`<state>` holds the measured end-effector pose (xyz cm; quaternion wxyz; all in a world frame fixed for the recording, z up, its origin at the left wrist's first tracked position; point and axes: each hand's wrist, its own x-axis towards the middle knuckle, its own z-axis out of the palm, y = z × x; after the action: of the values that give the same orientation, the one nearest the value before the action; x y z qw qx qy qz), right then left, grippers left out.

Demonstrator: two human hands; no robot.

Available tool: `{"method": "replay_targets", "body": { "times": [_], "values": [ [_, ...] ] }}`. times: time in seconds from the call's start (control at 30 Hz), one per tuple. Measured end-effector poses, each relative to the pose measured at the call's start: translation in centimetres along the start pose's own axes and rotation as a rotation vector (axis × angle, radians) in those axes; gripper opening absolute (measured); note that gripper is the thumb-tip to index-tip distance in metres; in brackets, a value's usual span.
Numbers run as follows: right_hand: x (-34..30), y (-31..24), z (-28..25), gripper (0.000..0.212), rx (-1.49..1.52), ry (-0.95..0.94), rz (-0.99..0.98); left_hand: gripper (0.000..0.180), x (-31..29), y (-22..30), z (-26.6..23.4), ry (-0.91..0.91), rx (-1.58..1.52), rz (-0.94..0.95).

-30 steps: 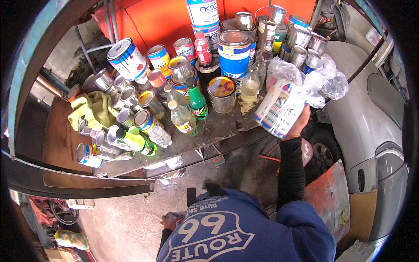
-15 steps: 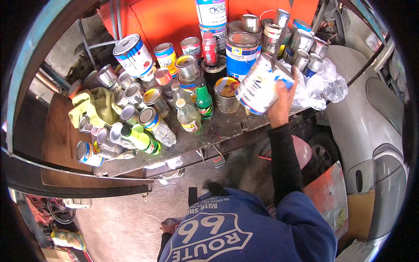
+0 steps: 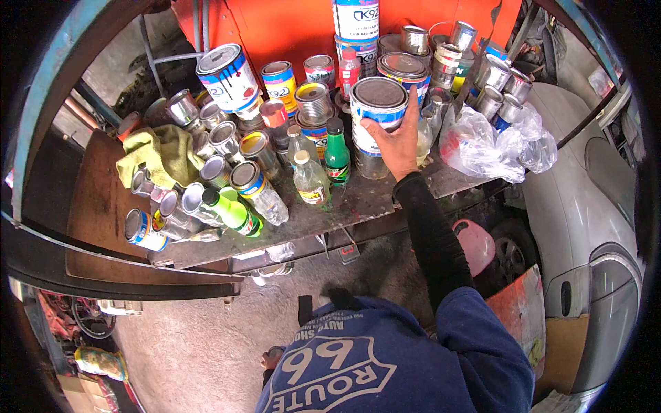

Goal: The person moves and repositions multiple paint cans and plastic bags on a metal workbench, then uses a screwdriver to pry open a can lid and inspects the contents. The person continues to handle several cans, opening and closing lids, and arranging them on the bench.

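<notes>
Right hand (image 3: pixel 397 141) grips paint can (image 3: pixel 375 110) amid crowded tins, far from edge.

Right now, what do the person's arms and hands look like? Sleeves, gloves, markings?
Only the right hand shows: bare, no glove, ring or watch visible. A snug black sleeve runs from its wrist up the forearm, under a looser blue top with a white printed emblem. The left hand is out of view.

A white and blue paint can (image 3: pixel 375 110) with a grey lid. A green bottle (image 3: pixel 337 154) with a black cap. A yellow-green rag (image 3: pixel 162 153). A clear plastic bag (image 3: pixel 492 144). Orange wall (image 3: pixel 275 27) behind the dark, stained desk (image 3: pixel 344 206).
</notes>
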<state>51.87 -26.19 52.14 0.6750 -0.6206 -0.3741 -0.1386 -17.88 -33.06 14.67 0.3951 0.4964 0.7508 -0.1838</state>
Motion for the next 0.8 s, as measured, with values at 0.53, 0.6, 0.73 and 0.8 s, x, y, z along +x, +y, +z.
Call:
{"method": "replay_targets", "body": {
  "times": [0.53, 0.6, 0.73, 0.8],
  "values": [
    [-10.2, 7.4, -2.1, 0.043, -0.138, -0.145, 0.514, 0.108, 0.8, 2.9, -0.3, -0.024, 0.122, 0.122],
    [-10.9, 7.7, -0.9, 0.054, 0.081, 0.019, 0.529, 0.106, 1.4, 4.5, -0.5, -0.035, 0.162, 0.142],
    [-12.6, 7.3, 0.0, 0.052, 0.121, 0.080, 0.418, 0.104, 2.7, 7.5, -1.1, -0.037, 0.233, 0.171],
    [-13.0, 7.1, 0.5, 0.048, 0.010, 0.048, 0.463, 0.102, 3.2, 8.5, -1.5, -0.036, 0.262, 0.187]
  ]
}}
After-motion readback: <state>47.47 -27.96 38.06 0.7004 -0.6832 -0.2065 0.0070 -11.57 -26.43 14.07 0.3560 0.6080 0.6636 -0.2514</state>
